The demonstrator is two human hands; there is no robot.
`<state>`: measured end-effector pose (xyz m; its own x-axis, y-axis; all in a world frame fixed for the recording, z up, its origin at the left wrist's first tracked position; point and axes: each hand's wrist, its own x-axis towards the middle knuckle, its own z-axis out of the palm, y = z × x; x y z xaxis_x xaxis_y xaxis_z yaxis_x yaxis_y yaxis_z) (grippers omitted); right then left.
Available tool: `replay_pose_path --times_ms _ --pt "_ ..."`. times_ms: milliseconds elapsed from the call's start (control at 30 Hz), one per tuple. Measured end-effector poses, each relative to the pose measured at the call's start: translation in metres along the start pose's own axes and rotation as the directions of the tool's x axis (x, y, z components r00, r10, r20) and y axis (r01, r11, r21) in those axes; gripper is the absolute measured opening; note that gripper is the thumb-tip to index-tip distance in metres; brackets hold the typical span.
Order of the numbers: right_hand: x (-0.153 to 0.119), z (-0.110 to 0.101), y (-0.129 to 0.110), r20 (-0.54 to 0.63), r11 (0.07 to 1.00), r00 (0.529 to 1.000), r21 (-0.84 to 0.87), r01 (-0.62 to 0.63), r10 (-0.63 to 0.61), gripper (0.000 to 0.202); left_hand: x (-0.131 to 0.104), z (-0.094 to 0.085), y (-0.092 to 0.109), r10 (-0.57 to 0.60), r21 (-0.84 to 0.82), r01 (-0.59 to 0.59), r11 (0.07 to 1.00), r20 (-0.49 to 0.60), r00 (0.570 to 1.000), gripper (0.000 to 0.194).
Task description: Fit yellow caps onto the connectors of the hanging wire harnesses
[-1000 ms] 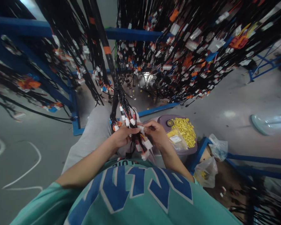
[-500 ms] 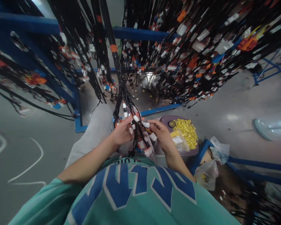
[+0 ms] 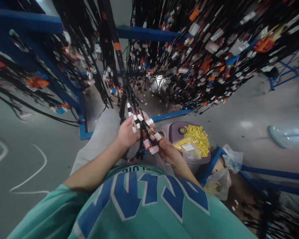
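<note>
A black wire bundle [image 3: 124, 79] with an orange band hangs down in front of me and fans out into thin wires with white connectors [image 3: 149, 122]. My left hand [image 3: 129, 132] is wrapped round these wires from the left, palm partly up. At the lower right of the bundle, my right hand [image 3: 167, 150] has its fingers closed on a white connector [image 3: 157, 136] at the end of a wire. A pale connector [image 3: 153, 149] hangs just below, beside a smaller white one.
A purple tray [image 3: 173, 127] with yellow pieces [image 3: 199, 137] and a labelled plastic bag [image 3: 188, 147] is at my right. Many harnesses hang from a blue frame [image 3: 151, 34] ahead. Clear bags [image 3: 220, 184] lie by another blue frame [image 3: 211, 166].
The bundle's lower part and my left hand have shifted slightly left. My right hand has moved down and left, from one white connector to a lower one.
</note>
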<state>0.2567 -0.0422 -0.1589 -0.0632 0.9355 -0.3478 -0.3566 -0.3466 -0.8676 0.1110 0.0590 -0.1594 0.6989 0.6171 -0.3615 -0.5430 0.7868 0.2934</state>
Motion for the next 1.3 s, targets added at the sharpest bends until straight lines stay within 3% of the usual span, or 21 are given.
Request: replay_pose_path --times_ms 167,300,433,600,767,900,1033,1300 --pt "0.002 0.007 0.004 -0.015 0.999 0.999 0.023 -0.029 0.03 0.059 0.003 0.006 0.002 0.035 -0.039 -0.036 0.999 -0.033 0.999 0.041" --pt "0.003 0.009 0.006 -0.019 0.985 0.991 0.113 -0.126 0.129 0.048 0.005 0.008 0.004 -0.005 -0.011 0.004 1.0 -0.059 0.998 0.041" --pt "0.002 0.009 0.004 -0.004 0.96 0.981 0.205 -0.189 0.194 0.047 0.003 0.009 0.002 -0.001 0.125 0.015 0.992 -0.114 0.994 0.027" --pt "-0.001 0.007 0.002 0.075 0.979 0.987 0.133 -0.154 0.145 0.049 0.0 0.004 -0.001 0.049 0.274 -0.013 0.962 -0.123 0.991 0.042" --pt "-0.001 0.003 0.006 0.069 0.955 0.992 0.269 -0.122 0.108 0.04 -0.002 -0.003 -0.004 -0.045 0.222 0.069 0.973 -0.115 0.992 0.052" --pt "0.001 0.001 0.011 0.039 0.927 0.992 0.352 -0.128 0.122 0.037 -0.002 -0.01 -0.008 -0.169 0.253 0.173 0.952 -0.04 0.985 0.037" --pt "0.001 0.0 0.012 0.021 0.921 0.986 0.355 -0.161 0.164 0.038 -0.002 -0.016 -0.012 -0.186 0.277 0.176 0.945 0.012 0.982 0.025" --pt "0.003 -0.003 0.012 -0.084 0.913 0.978 0.38 -0.147 0.193 0.034 -0.006 -0.014 -0.022 -0.288 0.208 0.279 0.938 0.013 0.958 0.015"
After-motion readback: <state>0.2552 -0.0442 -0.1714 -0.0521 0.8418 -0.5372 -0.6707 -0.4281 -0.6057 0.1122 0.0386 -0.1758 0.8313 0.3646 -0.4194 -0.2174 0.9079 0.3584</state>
